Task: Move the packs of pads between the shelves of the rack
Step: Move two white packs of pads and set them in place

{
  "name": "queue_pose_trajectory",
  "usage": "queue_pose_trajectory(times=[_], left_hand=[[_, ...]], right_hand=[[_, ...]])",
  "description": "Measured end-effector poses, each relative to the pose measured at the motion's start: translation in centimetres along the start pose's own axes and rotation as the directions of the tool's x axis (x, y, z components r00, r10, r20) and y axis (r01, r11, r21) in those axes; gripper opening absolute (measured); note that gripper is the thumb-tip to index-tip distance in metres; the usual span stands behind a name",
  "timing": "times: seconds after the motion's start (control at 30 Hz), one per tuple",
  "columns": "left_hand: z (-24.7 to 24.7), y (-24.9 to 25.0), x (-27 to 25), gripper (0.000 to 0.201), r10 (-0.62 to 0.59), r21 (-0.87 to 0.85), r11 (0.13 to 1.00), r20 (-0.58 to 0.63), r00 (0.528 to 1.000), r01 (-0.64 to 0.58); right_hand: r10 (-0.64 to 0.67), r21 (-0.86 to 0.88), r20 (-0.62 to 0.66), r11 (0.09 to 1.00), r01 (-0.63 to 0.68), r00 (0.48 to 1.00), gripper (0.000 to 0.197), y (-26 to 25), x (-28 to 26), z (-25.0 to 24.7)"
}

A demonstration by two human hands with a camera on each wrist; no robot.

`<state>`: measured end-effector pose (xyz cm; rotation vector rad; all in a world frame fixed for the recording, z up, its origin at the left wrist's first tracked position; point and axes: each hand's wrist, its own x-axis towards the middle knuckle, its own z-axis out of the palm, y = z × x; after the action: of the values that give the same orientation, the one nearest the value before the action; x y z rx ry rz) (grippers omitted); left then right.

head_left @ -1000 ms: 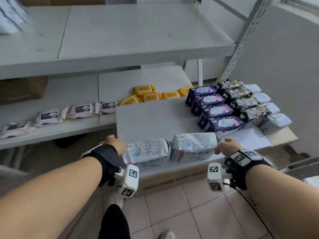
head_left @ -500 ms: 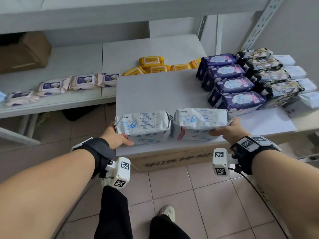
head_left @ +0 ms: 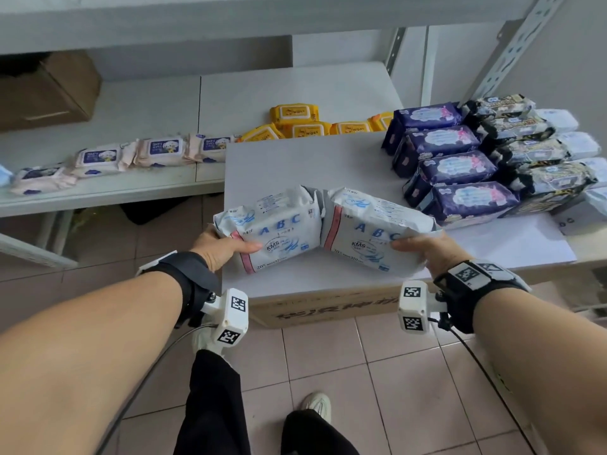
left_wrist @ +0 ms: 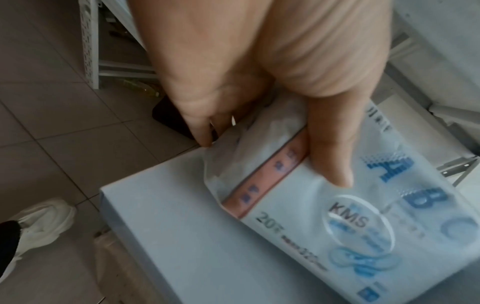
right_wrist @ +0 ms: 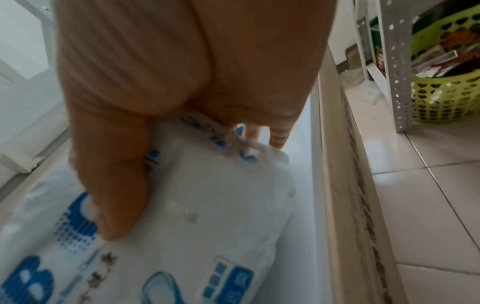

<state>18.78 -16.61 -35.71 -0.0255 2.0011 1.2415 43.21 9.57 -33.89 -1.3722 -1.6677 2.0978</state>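
Two white packs held side by side in the middle of the head view, ends touching, both tipped up off the white board point(head_left: 295, 159) below. Blue letters "ABC" and "KMS" on each front.

Left hand point(head_left: 218, 249) wrapped round the outer end of the left pack point(head_left: 276, 229), thumb on top near the pink stripe, other fingers tucked under. Same grip close up in the left wrist view: left hand point(left_wrist: 259, 72) with its thumb pressed on the left pack point(left_wrist: 324, 205).

Right hand point(head_left: 430, 254) wrapped round the outer end of the right pack point(head_left: 368, 231), thumb on the front. Close up in the right wrist view, blurry: right hand point(right_wrist: 182, 72) with its thumb flat on the right pack point(right_wrist: 194, 216), fingertips point(right_wrist: 276, 139) curled round the far edge.

Board lying on a brown box point(head_left: 328, 310), lower middle of the head view. Dark purple packs point(head_left: 456, 165) in a row at right on the board, black patterned packs point(head_left: 528, 149) just beside them, further right. Yellow wipes packs point(head_left: 295, 124) behind the board on the low shelf point(head_left: 138, 106). Pale pink wipes packs point(head_left: 131, 156) in a line at left on that shelf. Cardboard box point(head_left: 46, 90) in the upper left. Tiled floor point(head_left: 394, 372), black trousers point(head_left: 213, 405) and a white shoe point(head_left: 317, 405) at the bottom.
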Motion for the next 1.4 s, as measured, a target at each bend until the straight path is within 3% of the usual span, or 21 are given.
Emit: queue_pose_trajectory(times=[0.1,0.2,0.3,0.43,0.53,0.63,0.7,0.83,1.0,1.1,1.27,1.4], left_hand=[[0.0,0.6,-0.1,0.068,-0.065,-0.039,0.997,-0.085,0.994,0.062],[0.0,1.4,0.0,0.054,-0.101,-0.143,0.985,-0.049,0.994,0.093],[0.2,2.3,0.1,0.037,-0.125,-0.197,0.973,-0.011,0.992,0.120],[0.3,3.6,-0.1,0.051,-0.168,-0.209,0.963,0.027,0.985,0.170],[0.4,5.3,-0.8,0.056,-0.173,-0.271,0.943,0.094,0.980,0.192],[0.4,7.8,-2.0,0.048,-0.132,-0.356,0.919,0.122,0.984,0.168],[0.2,9.8,-3.0,0.044,-0.090,-0.421,0.898,0.116,0.989,0.132],[-0.9,14.2,-5.7,0.029,0.030,-0.532,0.846,0.098,0.995,0.027],[-5.1,19.3,-9.5,0.019,0.182,-0.577,0.800,-0.025,0.983,-0.163],[-8.9,21.6,-11.4,0.024,0.197,-0.612,0.768,-0.053,0.979,-0.188],[-15.6,24.4,-12.2,0.019,0.322,-0.563,0.750,-0.146,0.935,-0.347],[-21.7,25.3,-11.0,0.018,0.346,-0.559,0.740,-0.162,0.924,-0.375]], right_hand=[[0.045,0.044,-0.072,0.998,-0.042,0.996,0.072,-0.9,0.2,0.9],[0.103,0.097,-0.118,0.991,-0.092,0.988,0.078,-2.0,0.7,1.4],[0.113,0.100,-0.162,0.990,-0.098,0.980,0.061,-3.2,1.0,1.7],[0.089,0.109,-0.230,0.992,-0.066,0.969,0.051,-5.6,0.4,2.0],[0.066,0.255,-0.131,0.966,-0.030,0.989,0.048,-8.3,-0.7,2.5],[-0.041,0.431,0.042,0.902,0.019,0.998,0.032,-11.6,-2.4,4.0],[-0.133,0.510,0.162,0.860,0.032,0.978,0.022,-14.0,-3.7,5.3],[-0.244,0.565,0.314,0.825,0.026,0.917,0.026,-19.0,-6.3,8.5],[-0.312,0.536,0.396,0.842,0.058,0.864,0.050,-24.7,-9.0,13.0],[-0.358,0.517,0.437,0.851,0.095,0.825,0.050,-27.6,-10.7,16.0],[-0.440,0.520,0.502,0.842,0.146,0.745,0.040,-31.1,-12.7,22.0],[-0.445,0.505,0.512,0.848,0.161,0.735,0.045,-32.6,-12.9,28.2]])
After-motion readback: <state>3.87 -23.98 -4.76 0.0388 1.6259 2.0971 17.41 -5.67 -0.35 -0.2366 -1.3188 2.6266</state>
